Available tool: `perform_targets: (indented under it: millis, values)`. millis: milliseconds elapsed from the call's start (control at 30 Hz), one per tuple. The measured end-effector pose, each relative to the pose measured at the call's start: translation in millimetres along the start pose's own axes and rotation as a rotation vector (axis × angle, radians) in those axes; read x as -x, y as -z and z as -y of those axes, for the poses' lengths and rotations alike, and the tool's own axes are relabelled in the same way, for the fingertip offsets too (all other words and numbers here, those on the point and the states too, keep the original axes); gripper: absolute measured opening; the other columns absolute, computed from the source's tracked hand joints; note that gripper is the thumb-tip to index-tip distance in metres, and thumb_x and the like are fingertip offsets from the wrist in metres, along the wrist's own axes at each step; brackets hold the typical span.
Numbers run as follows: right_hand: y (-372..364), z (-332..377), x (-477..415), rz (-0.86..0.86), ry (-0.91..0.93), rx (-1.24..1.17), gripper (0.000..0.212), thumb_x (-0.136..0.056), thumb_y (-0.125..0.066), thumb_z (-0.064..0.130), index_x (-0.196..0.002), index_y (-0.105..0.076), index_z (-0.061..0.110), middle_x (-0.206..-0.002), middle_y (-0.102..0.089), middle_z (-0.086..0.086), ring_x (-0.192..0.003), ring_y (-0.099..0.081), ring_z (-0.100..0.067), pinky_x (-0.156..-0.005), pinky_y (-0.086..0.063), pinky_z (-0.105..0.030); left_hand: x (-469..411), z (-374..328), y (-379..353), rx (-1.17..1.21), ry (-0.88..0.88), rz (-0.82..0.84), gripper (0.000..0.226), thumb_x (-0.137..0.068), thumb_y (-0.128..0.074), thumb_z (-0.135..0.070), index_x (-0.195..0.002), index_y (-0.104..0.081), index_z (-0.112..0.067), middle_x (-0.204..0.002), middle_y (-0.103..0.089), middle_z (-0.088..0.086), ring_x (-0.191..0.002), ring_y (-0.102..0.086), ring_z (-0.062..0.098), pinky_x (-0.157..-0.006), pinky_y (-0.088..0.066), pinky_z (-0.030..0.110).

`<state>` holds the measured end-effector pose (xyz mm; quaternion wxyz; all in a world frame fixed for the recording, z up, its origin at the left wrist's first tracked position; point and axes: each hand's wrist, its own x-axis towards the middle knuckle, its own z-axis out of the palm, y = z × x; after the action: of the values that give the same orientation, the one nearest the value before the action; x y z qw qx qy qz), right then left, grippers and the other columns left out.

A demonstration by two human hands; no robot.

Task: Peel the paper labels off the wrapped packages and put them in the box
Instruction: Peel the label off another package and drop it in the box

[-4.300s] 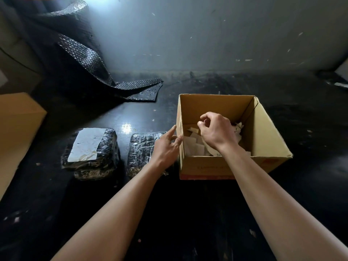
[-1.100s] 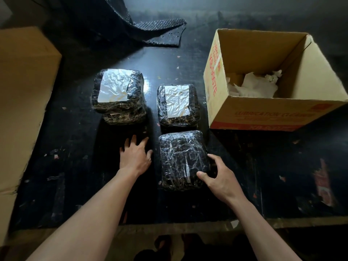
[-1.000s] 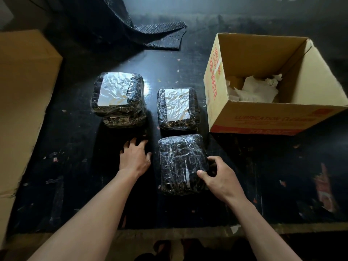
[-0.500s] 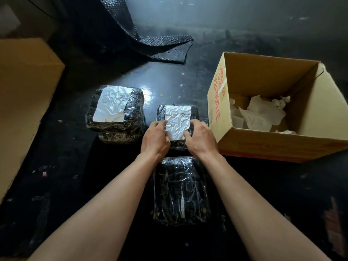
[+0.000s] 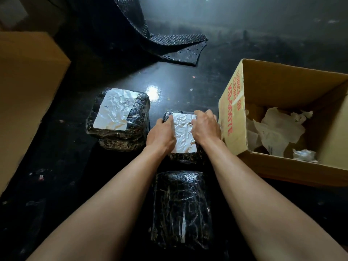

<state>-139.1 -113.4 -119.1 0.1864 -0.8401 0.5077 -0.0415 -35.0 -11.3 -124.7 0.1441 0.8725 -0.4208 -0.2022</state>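
Package one (image 5: pixel 180 210) lies nearest, already bare; beyond it the left hand (image 5: pixel 160 134) and right hand (image 5: pixel 206 129) grasp the middle package (image 5: pixel 185 159) either side of its unpeeled label (image 5: pixel 184 134), so peeling is starting: next, probably, lift a corner, then carry the label to the box (image 5: pixel 233 129) just right.

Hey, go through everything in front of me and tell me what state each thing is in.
Middle package: label on, crumpled, not peeled.
Left hand: grips the middle package's left side.
Right hand: grips its right side.
Left package: label on, untouched.
Near package: no label showing.
Box: open, loose paper labels inside.
Bubble wrap: lying loose beyond the packages.
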Motion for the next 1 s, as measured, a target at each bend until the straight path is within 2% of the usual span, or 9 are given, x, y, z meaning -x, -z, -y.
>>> perform_targets:
  millis: [100, 167, 233, 333, 533, 700, 800, 900, 1000]
  values:
    - [-2.4, 0.3, -6.5, 0.018, -0.003, 0.015, 0.019, -0.096, -0.048, 0.007, -0.108, -0.062, 0.013, -0.121, -0.047, -0.012, -0.114, -0.047, -0.033, -0.09, -0.045, -0.041, -12.1, 1.8, 1.2, -0.014, 0.012, 0.088, 0.041, -0.098, -0.042, -0.022, -0.139, -0.04, -0.024, -0.124, -0.053, 0.015, -0.106, -0.06, 0.041, -0.083, -0.05, 0.045]
    - [-2.6, 0.0, -11.8, 0.022, -0.022, 0.0, 0.019, -0.096, -0.051, 0.009, -0.109, -0.063, 0.014, -0.122, -0.047, -0.011, -0.114, -0.048, -0.033, -0.092, -0.045, -0.039, -19.0, 4.1, 1.3, -0.017, 0.008, 0.135, 0.049, -0.098, -0.042, -0.024, -0.146, -0.033, -0.025, -0.128, -0.053, 0.017, -0.109, -0.058, 0.042, -0.081, -0.046, 0.043]
    - [-2.2, -0.1, -17.7, 0.032, -0.054, -0.048, 0.024, -0.095, -0.055, 0.013, -0.117, -0.065, 0.016, -0.125, -0.051, -0.011, -0.116, -0.051, -0.032, -0.095, -0.048, -0.04, -22.8, 5.8, 1.4, 0.0, 0.004, 0.153, 0.047, -0.099, -0.04, -0.025, -0.145, -0.033, -0.025, -0.125, -0.054, 0.018, -0.107, -0.058, 0.042, -0.076, -0.042, 0.042]
    - [0.3, 1.2, -24.0, 0.015, -0.112, -0.144, 0.023, -0.091, -0.059, 0.016, -0.111, -0.07, 0.02, -0.122, -0.055, -0.006, -0.112, -0.057, -0.028, -0.094, -0.05, -0.038, -25.2, 5.7, 2.6, 0.029, 0.007, 0.147, 0.046, -0.098, -0.041, -0.019, -0.143, -0.036, -0.024, -0.119, -0.057, 0.017, -0.102, -0.058, 0.04, -0.072, -0.043, 0.042]
    - [3.0, 4.7, -34.5, 0.029, -0.153, -0.106, 0.014, -0.091, -0.06, 0.016, -0.101, -0.067, 0.024, -0.119, -0.053, -0.004, -0.109, -0.056, -0.027, -0.084, -0.044, -0.031, -25.6, 6.8, 2.5, 0.085, 0.042, 0.122, 0.059, -0.094, -0.049, -0.015, -0.149, -0.033, -0.029, -0.117, -0.058, 0.011, -0.106, -0.059, 0.035, -0.073, -0.046, 0.041]
    - [0.7, 12.1, -39.5, 0.095, 0.084, -0.005, 0.042, -0.092, -0.056, 0.008, -0.13, -0.061, 0.025, -0.127, -0.052, -0.006, -0.124, -0.045, -0.03, -0.101, -0.045, -0.044, -24.9, 4.3, 3.8, 0.07, 0.074, 0.12, 0.069, -0.092, -0.049, -0.007, -0.154, -0.029, -0.03, -0.117, -0.059, 0.01, -0.108, -0.059, 0.034, -0.072, -0.047, 0.042]
    - [-3.5, 25.1, -43.8, 0.139, 0.192, 0.008, 0.029, -0.095, -0.059, 0.023, -0.122, -0.069, 0.031, -0.123, -0.058, -0.003, -0.123, -0.049, -0.028, -0.1, -0.044, -0.045, -22.4, 3.3, 5.9, 0.07, 0.088, 0.126, 0.078, -0.091, -0.05, -0.002, -0.158, -0.024, -0.032, -0.123, -0.061, 0.01, -0.112, -0.059, 0.033, -0.079, -0.053, 0.045]
    - [-5.5, 28.4, -43.3, 0.152, 0.218, -0.005, 0.023, -0.094, -0.057, 0.023, -0.106, -0.074, 0.032, -0.113, -0.062, -0.001, -0.116, -0.056, -0.028, -0.095, -0.047, -0.045, -21.1, 4.3, 7.0, 0.084, 0.107, 0.137, 0.084, -0.091, -0.05, -0.002, -0.161, -0.016, -0.035, -0.126, -0.061, 0.009, -0.114, -0.059, 0.034, -0.083, -0.054, 0.045]
    - [-3.8, 23.9, -43.8, 0.157, 0.22, -0.061, 0.019, -0.09, -0.062, 0.027, -0.103, -0.076, 0.03, -0.111, -0.065, -0.003, -0.111, -0.06, -0.027, -0.094, -0.05, -0.046, -18.6, 5.9, 6.7, 0.148, 0.123, 0.127, 0.084, -0.092, -0.05, -0.004, -0.161, -0.014, -0.038, -0.131, -0.061, 0.008, -0.117, -0.058, 0.033, -0.087, -0.054, 0.046]
